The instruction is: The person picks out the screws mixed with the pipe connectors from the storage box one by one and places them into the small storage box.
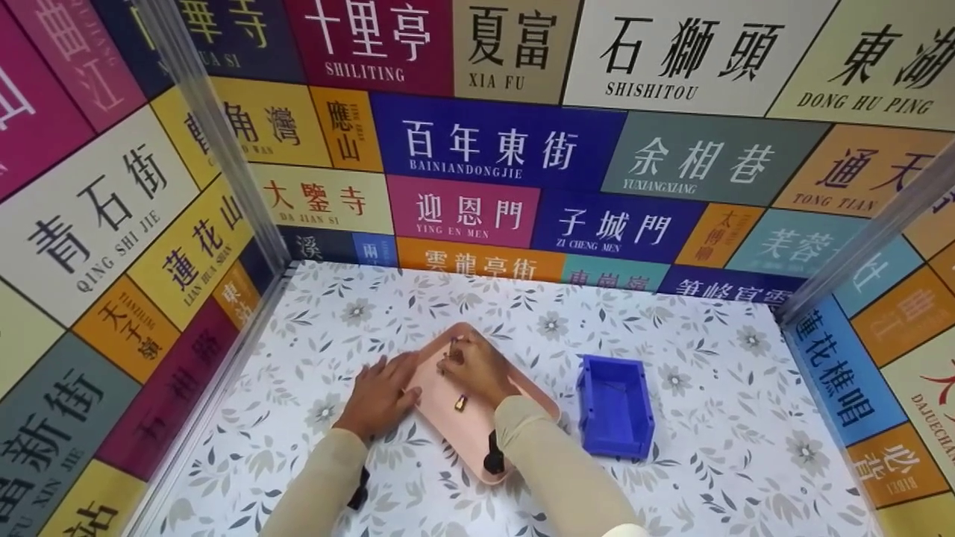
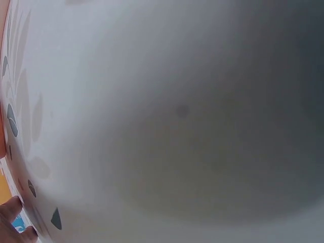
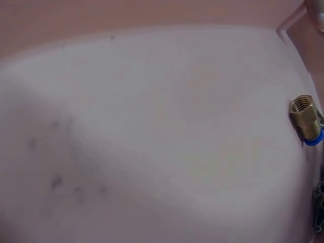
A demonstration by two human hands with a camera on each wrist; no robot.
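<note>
In the head view a pink tray (image 1: 477, 459) lies slanted on the table. My left hand (image 1: 380, 395) rests at its left edge with fingers spread. The fingers of my right hand (image 1: 477, 369) curl down over the tray's far end, pinching a small brass-coloured piece (image 1: 452, 353) that they mostly hide. Nearer to me on the tray lies a small brass fitting (image 1: 461, 403) with a blue end. A hexagonal, internally threaded brass fitting (image 3: 305, 115) with a blue collar shows at the right wrist view's right edge. Below it are dark small metal parts (image 3: 318, 207), cut off by the frame.
A blue plastic bin (image 1: 615, 406) stands to the right of the tray. The table (image 1: 716, 447) has a leaf-and-flower cover. Sign-patterned panels (image 1: 500, 142) wall it in at the back and both sides, with clear corner posts (image 1: 224, 142).
</note>
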